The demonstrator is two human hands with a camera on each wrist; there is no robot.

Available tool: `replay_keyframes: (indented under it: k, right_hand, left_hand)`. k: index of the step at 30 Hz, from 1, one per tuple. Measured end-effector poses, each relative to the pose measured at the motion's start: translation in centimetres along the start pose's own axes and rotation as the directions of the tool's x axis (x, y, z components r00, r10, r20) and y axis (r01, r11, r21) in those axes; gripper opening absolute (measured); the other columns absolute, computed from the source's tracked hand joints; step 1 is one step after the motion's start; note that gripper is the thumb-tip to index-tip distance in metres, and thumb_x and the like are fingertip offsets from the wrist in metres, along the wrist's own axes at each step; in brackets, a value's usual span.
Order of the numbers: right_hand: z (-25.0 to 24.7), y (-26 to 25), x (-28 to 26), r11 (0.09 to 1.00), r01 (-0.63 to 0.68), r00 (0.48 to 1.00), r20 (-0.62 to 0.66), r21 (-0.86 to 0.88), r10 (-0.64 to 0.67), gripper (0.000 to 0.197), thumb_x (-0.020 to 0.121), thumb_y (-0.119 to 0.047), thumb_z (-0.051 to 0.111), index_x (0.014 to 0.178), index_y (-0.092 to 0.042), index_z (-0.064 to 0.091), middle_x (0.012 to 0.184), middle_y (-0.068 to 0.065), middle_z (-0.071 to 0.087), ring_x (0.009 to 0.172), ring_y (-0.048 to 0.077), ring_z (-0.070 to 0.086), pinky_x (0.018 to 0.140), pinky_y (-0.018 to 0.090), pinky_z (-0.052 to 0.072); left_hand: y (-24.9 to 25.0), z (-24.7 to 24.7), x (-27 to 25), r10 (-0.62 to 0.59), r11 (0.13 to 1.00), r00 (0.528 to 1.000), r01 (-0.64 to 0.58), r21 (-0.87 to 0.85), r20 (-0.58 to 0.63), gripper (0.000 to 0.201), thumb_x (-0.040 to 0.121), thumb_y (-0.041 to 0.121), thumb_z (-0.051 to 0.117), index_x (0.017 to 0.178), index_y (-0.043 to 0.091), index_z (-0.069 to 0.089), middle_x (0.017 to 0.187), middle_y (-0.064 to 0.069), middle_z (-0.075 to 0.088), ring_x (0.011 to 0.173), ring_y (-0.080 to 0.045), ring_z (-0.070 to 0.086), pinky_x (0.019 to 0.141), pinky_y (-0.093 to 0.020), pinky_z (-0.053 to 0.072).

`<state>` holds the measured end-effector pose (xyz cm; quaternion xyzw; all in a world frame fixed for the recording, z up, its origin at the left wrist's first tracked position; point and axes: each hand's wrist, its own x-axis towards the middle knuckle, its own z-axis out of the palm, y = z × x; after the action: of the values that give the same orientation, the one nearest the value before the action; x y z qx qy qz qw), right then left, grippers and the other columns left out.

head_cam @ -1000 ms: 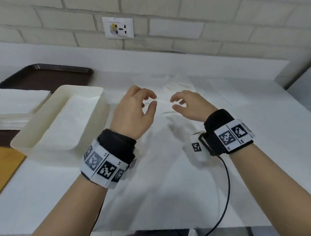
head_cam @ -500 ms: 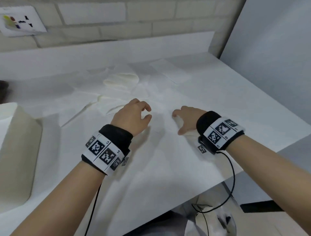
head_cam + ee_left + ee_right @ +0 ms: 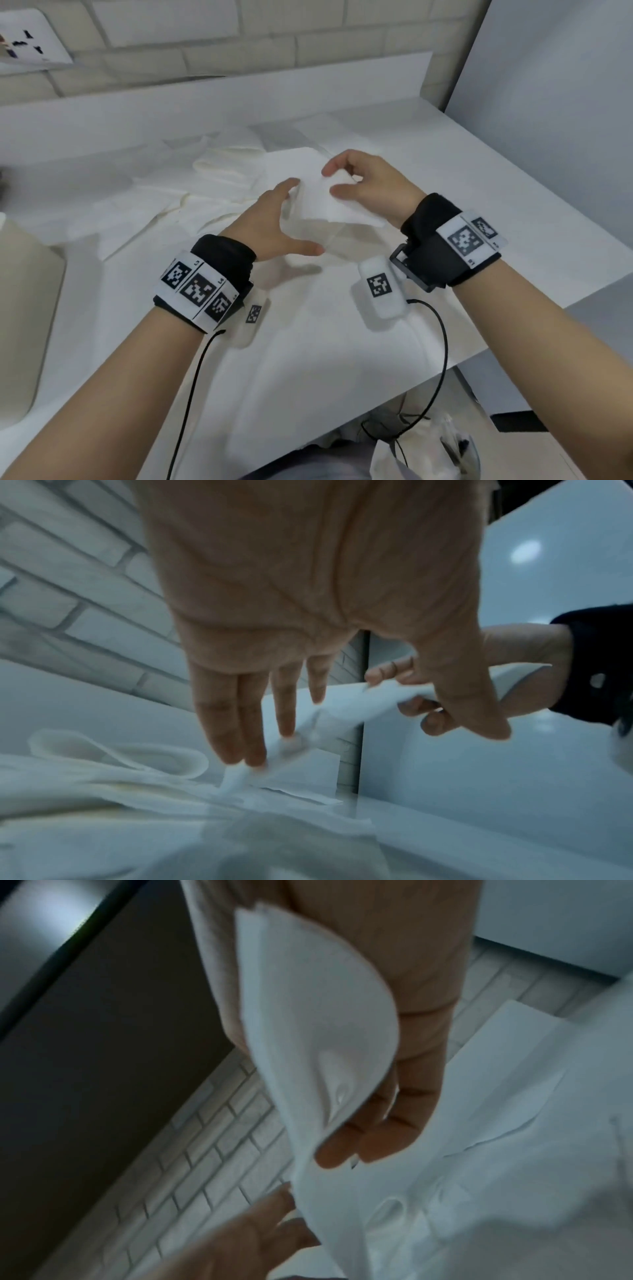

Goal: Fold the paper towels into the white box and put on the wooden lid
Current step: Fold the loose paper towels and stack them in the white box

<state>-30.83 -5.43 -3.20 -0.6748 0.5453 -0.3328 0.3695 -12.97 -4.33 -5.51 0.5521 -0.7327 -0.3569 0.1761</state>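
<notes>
The right hand [image 3: 371,192] has a towel [image 3: 325,202] lifted off the table [image 3: 462,192], thumb and fingers curled round its near end so the sheet bellies out under the palm in the right wrist view. The left hand [image 3: 274,222] comes in from the other side with its fingers [image 3: 240,723] straight and spread, tips touching the towel's far edge, thumb held wide; it grips nothing that I can see. To my eye the step is getting this one sheet squared up for a fold. Doing it well probably means the left hand taking a proper pinch on the free corner opposite the right hand's hold, both drawing the sheet taut enough to flatten the bulge, then bringing edge to edge before creasing. The paper is thin and limp, so a hard tug could tear it, and a one-sided hold will let it droop and fold crooked. Beyond the hands more towels [image 3: 212,178] lie loose and rumpled on the table toward the brick wall [image 3: 205,44]. The box [image 3: 24,308] stands well to the left, only its side in the head view, so what it holds cannot be told. The lid is not in view
</notes>
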Motion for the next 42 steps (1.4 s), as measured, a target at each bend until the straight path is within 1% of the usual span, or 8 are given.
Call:
replay_keyframes:
  k: [5, 8, 14, 22, 26, 32, 36, 42]
  right_hand:
    - [-0.8, -1.1, 0.2, 0.826, -0.165, 0.986, 0.116, 0.539, 0.122, 0.018, 0.088, 0.001, 0.056, 0.104, -0.006, 0.054, 0.083, 0.004, 0.056, 0.064, 0.012, 0.058, 0.058, 0.021, 0.053]
    - [-1.4, -1.1, 0.6, 0.775, -0.230, 0.969, 0.212, 0.588, 0.126, 0.029, 0.082, 0.002, 0.061, 0.109, -0.004, 0.051, 0.077, 0.003, 0.059, 0.063, 0.012, 0.058, 0.062, 0.021, 0.052]
    - [-3.0, -0.9, 2.0, 0.755, -0.190, 0.971, 0.231, 0.627, 0.052, 0.056, 0.071, 0.002, 0.070, 0.118, -0.012, 0.044, 0.070, -0.002, 0.065, 0.063, 0.011, 0.061, 0.062, 0.021, 0.050]
    - [-3.3, -0.6, 4.7, 0.951, -0.056, 0.992, -0.090, 0.305, 0.087, 0.011, 0.089, -0.008, 0.055, 0.095, -0.015, 0.061, 0.092, 0.001, 0.063, 0.085, 0.016, 0.061, 0.067, 0.026, 0.051]
    - [-3.1, -0.8, 5.8, 0.934, -0.062, 0.993, -0.076, 0.353, 0.094, 0.008, 0.089, -0.007, 0.056, 0.088, -0.014, 0.060, 0.082, 0.000, 0.062, 0.071, 0.012, 0.060, 0.054, 0.019, 0.048]
    - [-1.7, 1.9, 8.1, 0.963, -0.250, 0.966, -0.033, 0.103, 0.255, 0.008, 0.088, -0.014, 0.059, 0.095, -0.012, 0.055, 0.092, 0.003, 0.058, 0.079, 0.014, 0.058, 0.066, 0.024, 0.046]
    - [0.0, 4.5, 8.9, 0.843, -0.360, 0.913, 0.036, -0.398, 0.407, 0.056, 0.084, -0.029, 0.067, 0.127, -0.004, 0.043, 0.124, 0.010, 0.050, 0.115, 0.025, 0.050, 0.087, 0.028, 0.040]
    - [1.2, 4.6, 9.5, 0.632, -0.311, 0.892, 0.013, -0.710, 0.452, 0.058, 0.073, -0.042, 0.073, 0.112, -0.007, 0.049, 0.116, 0.012, 0.056, 0.107, 0.031, 0.055, 0.084, 0.034, 0.049]
  left_hand:
    - [0.4, 0.2, 0.9, 0.171, 0.979, 0.947, -0.195, -0.064, -0.271, 0.077, 0.078, 0.024, 0.073, 0.142, 0.026, 0.030, 0.143, 0.007, 0.037, 0.124, -0.005, 0.036, 0.096, -0.010, 0.026]
    - [0.7, 0.0, 1.8, 0.289, 0.952, 0.883, -0.306, 0.012, -0.370, 0.041, 0.091, 0.017, 0.057, 0.131, 0.018, 0.049, 0.125, 0.008, 0.054, 0.114, -0.005, 0.049, 0.085, 0.006, 0.027]
    - [1.6, -0.5, 3.3, 0.305, 0.944, 0.817, -0.326, 0.044, -0.489, 0.021, 0.096, 0.014, 0.045, 0.103, 0.007, 0.064, 0.085, 0.003, 0.061, 0.078, -0.012, 0.054, 0.066, -0.003, 0.035]
    - [1.7, -1.5, 4.7, 0.136, 0.986, 0.892, -0.165, -0.031, -0.431, 0.007, 0.095, 0.013, 0.041, 0.091, 0.012, 0.047, 0.074, 0.004, 0.050, 0.068, -0.013, 0.046, 0.056, -0.013, 0.035]
    - [1.6, -1.5, 5.0, 0.106, 0.973, 0.903, -0.181, -0.145, -0.417, 0.019, 0.095, 0.021, 0.048, 0.110, 0.012, 0.055, 0.100, 0.004, 0.059, 0.089, -0.013, 0.054, 0.077, -0.024, 0.040]
    - [0.1, -2.1, 5.0, -0.003, 0.991, 0.872, -0.065, -0.121, -0.489, 0.031, 0.097, 0.020, 0.040, 0.079, -0.003, 0.049, 0.071, -0.008, 0.041, 0.068, -0.018, 0.038, 0.059, -0.028, 0.029]
    - [-1.3, -2.7, 4.6, -0.060, 0.992, 0.859, -0.004, -0.123, -0.509, 0.028, 0.096, 0.017, 0.040, 0.096, -0.006, 0.055, 0.084, -0.019, 0.057, 0.077, -0.029, 0.052, 0.069, -0.034, 0.040]
    - [-2.6, -3.5, 3.9, -0.108, 0.988, 0.828, 0.027, -0.153, -0.550, 0.026, 0.096, 0.015, 0.041, 0.100, -0.004, 0.058, 0.089, -0.017, 0.058, 0.087, -0.032, 0.057, 0.074, -0.032, 0.039]
